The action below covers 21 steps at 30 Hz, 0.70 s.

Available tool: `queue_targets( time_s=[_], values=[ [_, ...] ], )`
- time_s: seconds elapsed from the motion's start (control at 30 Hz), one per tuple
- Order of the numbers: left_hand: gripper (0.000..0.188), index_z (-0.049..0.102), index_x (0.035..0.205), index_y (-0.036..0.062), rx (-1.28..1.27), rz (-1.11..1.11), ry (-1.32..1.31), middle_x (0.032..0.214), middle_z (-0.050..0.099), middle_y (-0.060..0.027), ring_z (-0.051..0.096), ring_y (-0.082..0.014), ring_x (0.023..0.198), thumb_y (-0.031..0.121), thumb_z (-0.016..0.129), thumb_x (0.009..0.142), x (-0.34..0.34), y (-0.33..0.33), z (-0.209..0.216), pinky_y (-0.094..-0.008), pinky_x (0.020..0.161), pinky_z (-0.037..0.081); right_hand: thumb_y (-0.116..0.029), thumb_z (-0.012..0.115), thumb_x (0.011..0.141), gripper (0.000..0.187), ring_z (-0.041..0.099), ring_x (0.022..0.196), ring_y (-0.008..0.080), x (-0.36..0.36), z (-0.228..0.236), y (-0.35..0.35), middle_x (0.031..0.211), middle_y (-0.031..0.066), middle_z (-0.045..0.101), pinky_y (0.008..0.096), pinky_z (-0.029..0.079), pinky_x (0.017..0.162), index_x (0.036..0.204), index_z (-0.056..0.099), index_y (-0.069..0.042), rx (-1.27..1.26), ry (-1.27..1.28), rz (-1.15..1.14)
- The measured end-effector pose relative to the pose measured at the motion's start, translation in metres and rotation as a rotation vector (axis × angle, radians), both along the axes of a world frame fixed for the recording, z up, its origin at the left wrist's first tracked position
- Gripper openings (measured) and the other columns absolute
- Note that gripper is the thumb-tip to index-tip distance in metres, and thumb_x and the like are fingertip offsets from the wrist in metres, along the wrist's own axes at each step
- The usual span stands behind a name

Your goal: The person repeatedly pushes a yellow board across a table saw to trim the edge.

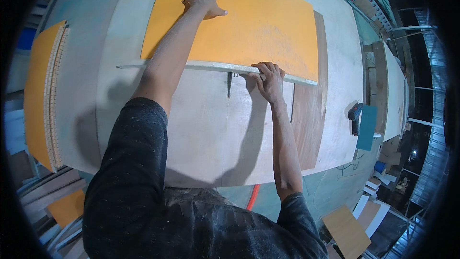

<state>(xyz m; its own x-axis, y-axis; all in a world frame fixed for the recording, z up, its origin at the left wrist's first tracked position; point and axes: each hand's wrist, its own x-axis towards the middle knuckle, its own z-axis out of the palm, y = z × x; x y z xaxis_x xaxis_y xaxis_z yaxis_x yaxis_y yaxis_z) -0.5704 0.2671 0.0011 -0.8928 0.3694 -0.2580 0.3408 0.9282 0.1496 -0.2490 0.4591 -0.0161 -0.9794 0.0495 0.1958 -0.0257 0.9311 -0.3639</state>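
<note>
A large orange board point(249, 24) lies flat at the far side of the pale worktable point(201, 115). My left hand point(203, 5) rests on its upper face with fingers spread, holding nothing. Along the board's near edge runs a long pale bar point(206, 66), whose left end sticks out past the board. My right hand point(270, 81) grips this bar near its right part, fingers curled over the top and thumb at the near side. Just left of that hand, a thin dark blade-like piece point(229, 85) shows at the tabletop below the bar; its kind is unclear.
A brown wooden strip point(306, 120) lies on the table at right. Near the right edge are a cordless drill point(355, 117) and a teal panel point(367, 127). Stacked orange-faced panels point(42, 96) stand at left. A red hose point(253, 196) hangs by the near edge.
</note>
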Motion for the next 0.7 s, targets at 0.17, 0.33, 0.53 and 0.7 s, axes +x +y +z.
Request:
queue_targets(
  time_s=[0.17,0.33,0.53,0.7],
  values=[
    [0.099,0.010,0.170,0.0419,-0.102,0.014,0.020,0.180,0.001,0.0032,0.004,-0.0345,0.165,0.075,0.059,0.091,-0.043,0.021,-0.002,-0.0832,0.115,0.025,-0.054,0.069,0.098,0.044,0.059,0.117,0.0294,-0.042,0.000,0.016,0.118,0.0058,0.068,0.0506,0.036,0.105,0.123,0.076,-0.019,-0.002,-0.005,-0.012],
    [0.103,0.010,0.170,0.0427,-0.095,0.048,-0.067,0.180,-0.001,0.0040,-0.001,-0.0340,0.165,0.076,0.063,0.088,-0.057,0.024,-0.006,-0.0875,0.115,0.018,-0.054,0.070,0.097,0.043,0.059,0.118,0.0289,-0.046,-0.002,0.019,0.116,0.0055,0.070,0.0504,0.035,0.107,0.122,0.077,-0.019,-0.055,-0.020,0.000],
    [0.103,0.010,0.170,0.0407,-0.079,0.060,-0.134,0.180,-0.003,0.0032,-0.005,-0.0351,0.165,0.076,0.063,0.089,-0.003,0.007,0.003,-0.0880,0.115,0.019,-0.054,0.075,0.093,0.045,0.058,0.117,0.0278,0.003,0.003,0.002,0.116,0.0047,0.070,0.0496,0.033,0.109,0.118,0.079,-0.017,-0.128,-0.047,-0.019],
    [0.100,0.003,0.171,0.0386,-0.141,0.025,-0.183,0.180,-0.008,0.0032,-0.006,-0.0353,0.165,0.074,0.057,0.095,0.102,-0.016,0.001,-0.0878,0.115,0.018,-0.050,0.078,0.091,0.040,0.058,0.118,0.0257,0.111,-0.009,-0.028,0.118,0.0024,0.070,0.0474,0.033,0.107,0.116,0.079,-0.018,-0.073,0.008,-0.040]
  ],
)
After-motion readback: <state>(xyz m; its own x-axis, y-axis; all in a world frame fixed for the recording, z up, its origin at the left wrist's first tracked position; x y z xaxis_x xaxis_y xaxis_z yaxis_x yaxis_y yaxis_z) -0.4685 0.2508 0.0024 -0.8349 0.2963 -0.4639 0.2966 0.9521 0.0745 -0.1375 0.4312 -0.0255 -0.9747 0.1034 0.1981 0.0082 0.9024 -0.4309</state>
